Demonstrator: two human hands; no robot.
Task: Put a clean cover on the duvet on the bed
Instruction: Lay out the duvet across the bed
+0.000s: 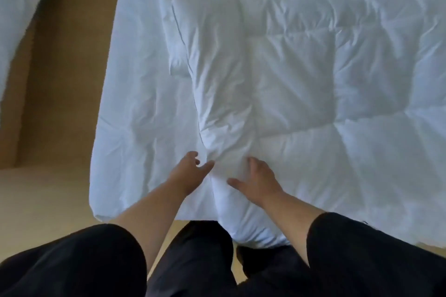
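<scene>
- Duvet [301,75], white and quilted in squares, lies spread over the bed; its near edge hangs over the foot of the bed, just in front of the person's legs.
- Beside the duvet on its left lies a flatter, smoother white cloth [135,103], which I judge to be the clean cover; it is partly under the duvet's left edge.
- The left hand [187,171] reaches to the duvet's left edge, thumb and fingers [193,155] apart and loosely bent, holding nothing; the thumb tip is touching or almost touching the fold.
- The right hand [255,182] rests flat on top of the duvet near its near left corner, fingers spread and straight, pressing the filling.
- The left edge of the duvet runs as a long seam away from the hands toward the head of the bed, so the long axis goes straight forward from the person.
- Both hands are close to this edge; the left hand is nearer to the seam, so it probably takes the edge first.
- Another white bedding piece [17,19] hangs far to the left of the duvet, beyond the brown floor [62,79].
</scene>
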